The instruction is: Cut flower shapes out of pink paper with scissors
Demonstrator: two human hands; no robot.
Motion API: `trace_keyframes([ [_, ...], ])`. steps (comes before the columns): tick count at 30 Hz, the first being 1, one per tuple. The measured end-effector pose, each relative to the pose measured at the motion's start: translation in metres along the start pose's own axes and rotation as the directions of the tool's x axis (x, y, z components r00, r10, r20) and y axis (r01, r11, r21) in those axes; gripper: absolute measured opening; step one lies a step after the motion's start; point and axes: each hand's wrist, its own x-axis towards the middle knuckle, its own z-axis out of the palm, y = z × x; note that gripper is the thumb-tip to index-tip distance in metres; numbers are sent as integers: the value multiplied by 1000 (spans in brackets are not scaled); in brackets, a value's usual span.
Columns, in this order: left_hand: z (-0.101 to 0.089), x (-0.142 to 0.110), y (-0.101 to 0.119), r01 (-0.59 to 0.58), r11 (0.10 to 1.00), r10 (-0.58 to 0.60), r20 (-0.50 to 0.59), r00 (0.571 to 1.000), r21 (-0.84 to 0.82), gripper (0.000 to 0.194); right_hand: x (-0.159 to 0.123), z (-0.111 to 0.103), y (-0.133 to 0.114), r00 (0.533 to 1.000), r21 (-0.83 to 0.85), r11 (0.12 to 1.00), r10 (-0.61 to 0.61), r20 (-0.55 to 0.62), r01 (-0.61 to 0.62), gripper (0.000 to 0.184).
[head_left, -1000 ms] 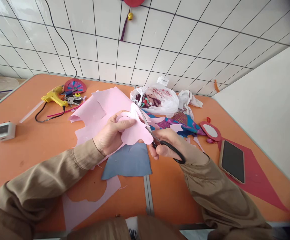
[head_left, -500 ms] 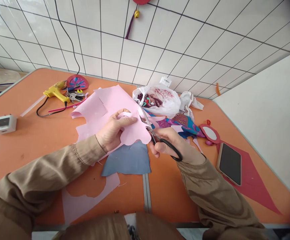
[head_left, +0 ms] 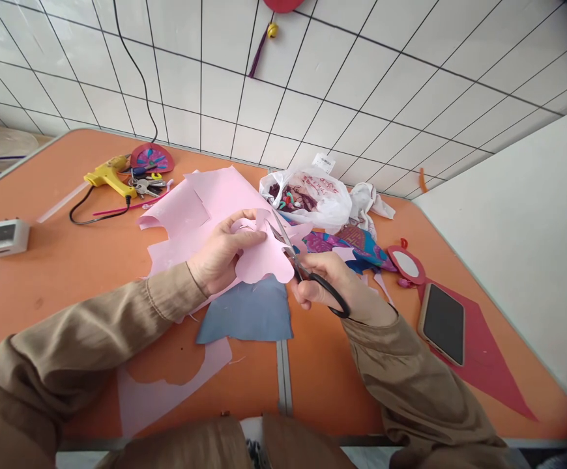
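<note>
Pinched between the thumb and fingers of my left hand [head_left: 227, 251] is a pink sheet piece [head_left: 266, 260] with a wavy, scalloped edge. My right hand [head_left: 330, 280] grips black-handled scissors [head_left: 330, 294], their blades pointing up and left at the upper right edge of the pink piece. A narrow pink strip curls away beside the blades. Behind my left hand lies a larger pink sheet [head_left: 225, 189], partly rolled at its left. Under the held piece is a grey-blue cloth [head_left: 249, 312], its top covered.
A yellow glue gun [head_left: 110, 179] and keys [head_left: 149, 187] lie at the back left, a white adapter [head_left: 4, 237] further left. Behind the scissors are a white plastic bag [head_left: 332, 202] and patterned fabric [head_left: 362, 242]. A phone [head_left: 442, 322] rests on red sheet [head_left: 493, 365] at right. Pink offcut [head_left: 166, 397] lies in front.
The scissors have shifted slightly left, their blades deeper along the pink edge, and the cut strip has bent over. My left hand keeps its hold. The view has turned a little.
</note>
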Motion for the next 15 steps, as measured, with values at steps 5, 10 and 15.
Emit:
trace_keyframes([
  [5, -1, 1, -1, 13, 999, -12, 33, 999, -42, 28, 0, 1, -5, 999, 54, 998, 38, 25, -39, 56],
  [10, -5, 2, -3, 48, 997, -43, 85, 995, -56, 27, 1, -2, -5, 996, 71, 995, 64, 56, -67, 57],
  [15, -5, 2, -3, 36, 997, -27, 130, 991, -71, 32, -1, -6, -6, 996, 66, 996, 52, 69, -57, 58],
])
